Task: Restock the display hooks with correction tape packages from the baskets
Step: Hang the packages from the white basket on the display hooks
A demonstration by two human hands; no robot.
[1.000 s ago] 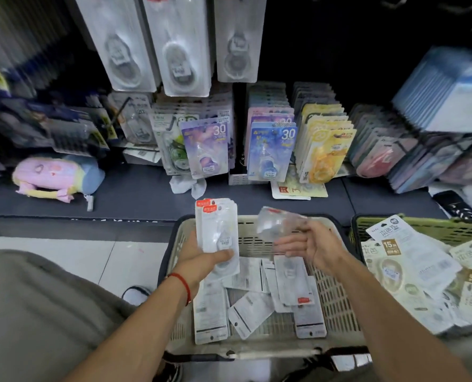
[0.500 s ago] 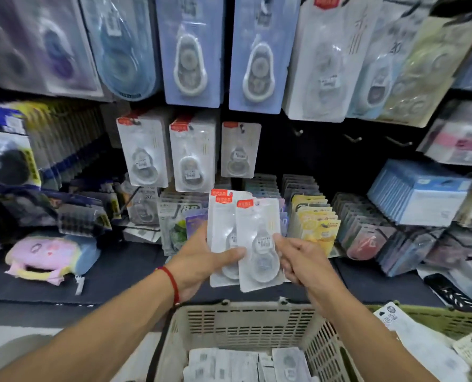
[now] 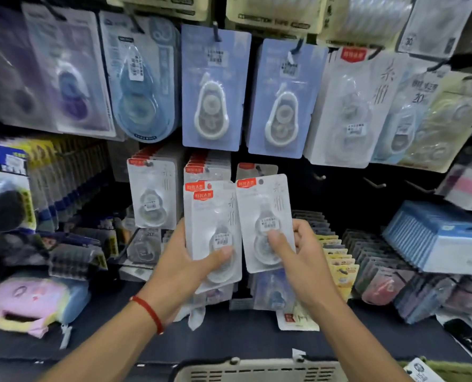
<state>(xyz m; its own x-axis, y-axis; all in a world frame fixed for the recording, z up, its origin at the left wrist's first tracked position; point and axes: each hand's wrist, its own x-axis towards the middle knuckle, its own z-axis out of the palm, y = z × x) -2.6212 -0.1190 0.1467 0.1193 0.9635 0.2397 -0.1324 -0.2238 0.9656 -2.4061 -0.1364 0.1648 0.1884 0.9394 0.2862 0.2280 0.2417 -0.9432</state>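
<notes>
My left hand grips a small stack of white correction tape packages with red labels, thumb across the front. My right hand pinches a single matching package by its lower part and holds it upright in front of the display. Just behind its top hangs one like package on a hook. Two fuller hooks of the same packages hang to the left. Bare hooks stick out of the dark panel to the right.
Larger blue and white tape packages hang in the row above. Stacked stationery packs and a blue box fill the shelf below. A pink pouch lies at left. The grey basket rim and green basket sit at the bottom.
Both hands rose from the grey basket toward the display. The right hand moved its single package apart from the left hand's stack and up near the sparsely filled hook. The view tilted upward.
</notes>
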